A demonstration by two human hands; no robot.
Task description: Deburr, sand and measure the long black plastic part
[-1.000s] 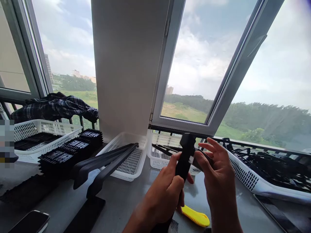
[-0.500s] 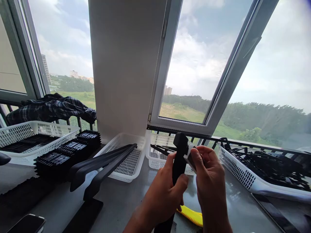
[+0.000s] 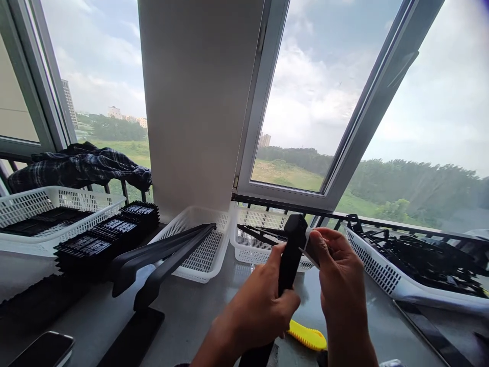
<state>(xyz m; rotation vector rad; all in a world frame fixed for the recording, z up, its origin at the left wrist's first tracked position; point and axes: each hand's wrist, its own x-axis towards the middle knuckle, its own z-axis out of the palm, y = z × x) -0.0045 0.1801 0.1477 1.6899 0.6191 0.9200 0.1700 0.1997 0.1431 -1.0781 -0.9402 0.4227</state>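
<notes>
My left hand (image 3: 260, 306) is wrapped around a long black plastic bar (image 3: 291, 262), which stands tilted upright with its blocky end at the top. Against the right edge of that bar, just below the top, my right hand (image 3: 342, 275) pinches a small flat whitish piece (image 3: 307, 240); fingers cover most of it, so its kind is unclear. Below the hands a yellow object with a ridged edge (image 3: 307, 336) lies on the grey table (image 3: 198, 326). Similar long black bars (image 3: 171, 267) rest with their far ends in a white basket (image 3: 204, 278) to the left.
A second white basket (image 3: 244, 254) with thin black parts stands behind my hands. To the right, a white basket (image 3: 382, 270) is heaped with black parts. On the left are stacked black grids (image 3: 87, 250), another basket (image 3: 110, 204) and a phone (image 3: 44, 351). Windows rise behind.
Both hands, with the bar and the whitish piece, have shifted slightly to the right. The whitish piece shows less between the fingers now. The view has moved a little.
</notes>
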